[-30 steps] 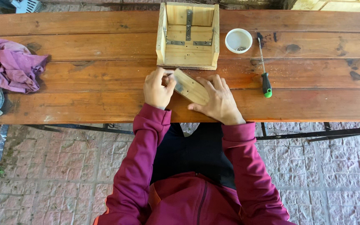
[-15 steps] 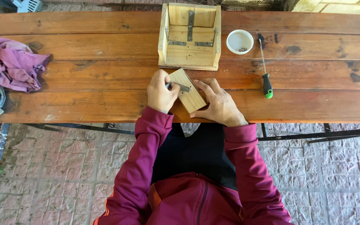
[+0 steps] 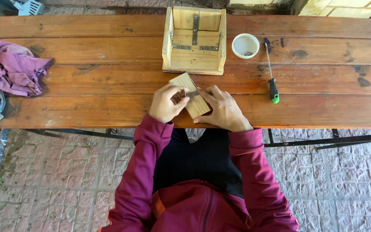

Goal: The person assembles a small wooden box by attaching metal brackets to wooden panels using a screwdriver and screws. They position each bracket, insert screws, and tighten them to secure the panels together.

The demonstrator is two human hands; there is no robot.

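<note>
Centre frame, a small wooden block (image 3: pixel 192 95) lies on the table (image 3: pixel 108 77) between both hands, its long axis running from upper left to lower right. The left hand (image 3: pixel 165 103) pinches a thin metal strip (image 3: pixel 192 93) on its top face, while the right hand (image 3: pixel 222 107) grips the block's right edge, fingers closed against it.

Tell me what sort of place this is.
Probably an outdoor spot used for small woodwork: a plank table stands on paving bricks, and on it are an open wooden box with metal brackets, a green-handled screwdriver and a small white cup of hardware.
</note>
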